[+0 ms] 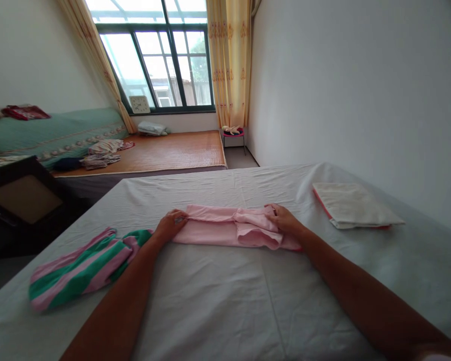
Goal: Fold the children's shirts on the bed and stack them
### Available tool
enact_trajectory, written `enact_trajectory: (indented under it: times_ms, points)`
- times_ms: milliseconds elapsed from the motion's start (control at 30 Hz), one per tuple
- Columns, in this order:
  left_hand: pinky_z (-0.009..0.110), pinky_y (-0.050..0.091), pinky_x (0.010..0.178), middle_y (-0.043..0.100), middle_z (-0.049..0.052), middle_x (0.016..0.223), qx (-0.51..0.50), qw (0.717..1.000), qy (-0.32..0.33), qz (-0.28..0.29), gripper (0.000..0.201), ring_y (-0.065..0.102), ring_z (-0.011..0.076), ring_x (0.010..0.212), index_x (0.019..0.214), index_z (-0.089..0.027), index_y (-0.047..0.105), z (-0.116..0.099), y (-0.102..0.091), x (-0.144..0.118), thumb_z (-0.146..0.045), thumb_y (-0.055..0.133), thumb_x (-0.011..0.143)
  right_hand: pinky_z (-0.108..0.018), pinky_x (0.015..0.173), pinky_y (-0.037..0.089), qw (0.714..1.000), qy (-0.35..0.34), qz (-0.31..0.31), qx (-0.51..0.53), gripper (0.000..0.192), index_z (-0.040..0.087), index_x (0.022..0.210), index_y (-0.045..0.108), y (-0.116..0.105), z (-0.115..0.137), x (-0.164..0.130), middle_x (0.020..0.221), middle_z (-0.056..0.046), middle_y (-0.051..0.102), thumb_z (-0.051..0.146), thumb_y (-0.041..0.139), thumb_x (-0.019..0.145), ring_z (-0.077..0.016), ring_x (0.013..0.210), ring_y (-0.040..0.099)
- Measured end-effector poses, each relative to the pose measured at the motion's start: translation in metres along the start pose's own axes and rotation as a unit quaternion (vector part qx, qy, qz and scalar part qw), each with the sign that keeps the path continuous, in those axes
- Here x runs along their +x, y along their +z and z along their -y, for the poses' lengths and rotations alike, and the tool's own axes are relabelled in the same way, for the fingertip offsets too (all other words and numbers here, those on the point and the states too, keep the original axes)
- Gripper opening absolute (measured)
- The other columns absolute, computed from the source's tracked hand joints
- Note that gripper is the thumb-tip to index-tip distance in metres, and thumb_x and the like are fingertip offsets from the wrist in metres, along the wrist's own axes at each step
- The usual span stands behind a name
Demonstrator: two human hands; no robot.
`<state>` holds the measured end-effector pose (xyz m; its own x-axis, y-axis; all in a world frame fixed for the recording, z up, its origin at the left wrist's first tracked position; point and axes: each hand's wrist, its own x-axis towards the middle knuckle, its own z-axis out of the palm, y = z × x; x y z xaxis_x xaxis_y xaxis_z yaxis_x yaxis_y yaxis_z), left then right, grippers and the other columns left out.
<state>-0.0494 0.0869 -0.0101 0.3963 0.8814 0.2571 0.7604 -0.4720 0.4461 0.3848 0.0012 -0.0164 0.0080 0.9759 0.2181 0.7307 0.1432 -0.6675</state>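
A pink shirt (210,231) lies folded into a long strip on the white-sheeted bed, with a short sleeve turned back over its right half. At the strip's left end my left hand (170,225) pinches the folded edge between thumb and fingers. My right hand (283,219) grips the far right corner, its fingers curled on the cloth beside the sleeve; its fingertips are partly hidden. Left of my left forearm lies a crumpled green-and-pink striped garment (86,271), partly covered by that arm.
A folded white cloth with red edges (357,204) rests on the white sheet (210,301) at right, near the wall. Beyond are a second bed with a brown mat (176,148), a small stool (233,132) and a window. A dark cabinet (22,195) stands left.
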Motion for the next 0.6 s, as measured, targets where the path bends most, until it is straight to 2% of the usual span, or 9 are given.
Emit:
enact_trajectory:
  times_ms: [100,167,233,300,400,467,533,600]
  points:
    - [0.035,0.046,0.094,0.066,0.007,0.104,0.020,1.000,-0.005,0.004,0.029,0.061,0.0230,0.102,0.096,-0.020,0.070,-0.001,-0.001,-0.001,-0.037,0.050,0.082,-0.032,0.076,0.051,0.997,-0.016,-0.060,-0.047,0.046,0.019,0.127,0.053,-0.004,0.006,-0.004,0.104,-0.008,0.068,0.027,0.055,0.082,-0.0192,0.083,0.064]
    - [0.036,0.045,0.097,0.064,0.007,0.113,0.053,0.999,0.000,-0.012,0.032,0.058,0.0235,0.108,0.105,-0.021,0.068,-0.007,-0.002,-0.001,-0.029,0.050,0.080,-0.037,0.088,0.049,0.986,-0.062,-0.111,-0.112,0.048,0.017,0.132,0.049,-0.010,0.018,-0.007,0.122,-0.013,0.062,0.028,0.052,0.086,-0.0241,0.102,0.061]
    - [0.038,0.043,0.101,0.061,0.007,0.122,0.087,0.995,0.028,-0.038,0.040,0.055,0.0243,0.114,0.116,-0.022,0.065,-0.017,-0.001,0.000,-0.022,0.050,0.078,-0.041,0.099,0.042,0.969,-0.112,-0.134,-0.172,0.044,0.016,0.134,0.050,-0.012,0.032,-0.012,0.133,-0.015,0.055,0.028,0.045,0.091,-0.0271,0.119,0.052]
    - [0.039,0.040,0.104,0.059,0.007,0.126,0.104,0.991,0.073,-0.052,0.042,0.052,0.0247,0.119,0.120,-0.023,0.062,-0.030,0.003,0.001,-0.020,0.049,0.080,-0.042,0.105,0.037,0.963,-0.153,-0.087,-0.206,0.043,0.017,0.135,0.050,-0.007,0.043,-0.018,0.136,-0.014,0.054,0.032,0.040,0.095,-0.0267,0.127,0.045]
    - [0.041,0.038,0.106,0.059,0.006,0.128,0.112,0.985,0.121,-0.042,0.037,0.049,0.0238,0.124,0.120,-0.025,0.062,-0.046,0.012,0.003,-0.023,0.045,0.088,-0.045,0.109,0.031,0.953,-0.188,0.049,-0.234,0.052,0.022,0.142,0.044,0.011,0.051,-0.027,0.144,-0.010,0.048,0.046,0.040,0.095,-0.0264,0.134,0.038]
    - [0.042,0.036,0.107,0.059,0.005,0.129,0.121,0.983,0.132,-0.027,0.035,0.047,0.0237,0.126,0.120,-0.026,0.062,-0.050,0.019,0.002,-0.025,0.043,0.090,-0.048,0.111,0.027,0.943,-0.188,0.114,-0.249,0.058,0.026,0.146,0.038,0.021,0.051,-0.033,0.150,-0.007,0.040,0.053,0.039,0.094,-0.0268,0.139,0.033]
    - [0.043,0.035,0.108,0.058,0.005,0.131,0.130,0.982,0.134,-0.015,0.034,0.047,0.0242,0.127,0.120,-0.026,0.063,-0.049,0.024,0.001,-0.027,0.043,0.091,-0.048,0.112,0.025,0.942,-0.181,0.130,-0.253,0.060,0.027,0.147,0.035,0.026,0.052,-0.036,0.153,-0.006,0.036,0.055,0.038,0.094,-0.0267,0.141,0.029]
    - [0.043,0.035,0.108,0.058,0.005,0.132,0.135,0.982,0.128,-0.007,0.034,0.047,0.0243,0.128,0.119,-0.026,0.064,-0.044,0.026,-0.002,-0.029,0.043,0.092,-0.049,0.113,0.022,0.944,-0.188,0.110,-0.246,0.061,0.027,0.148,0.034,0.025,0.055,-0.038,0.155,-0.006,0.031,0.054,0.041,0.093,-0.0268,0.143,0.024]
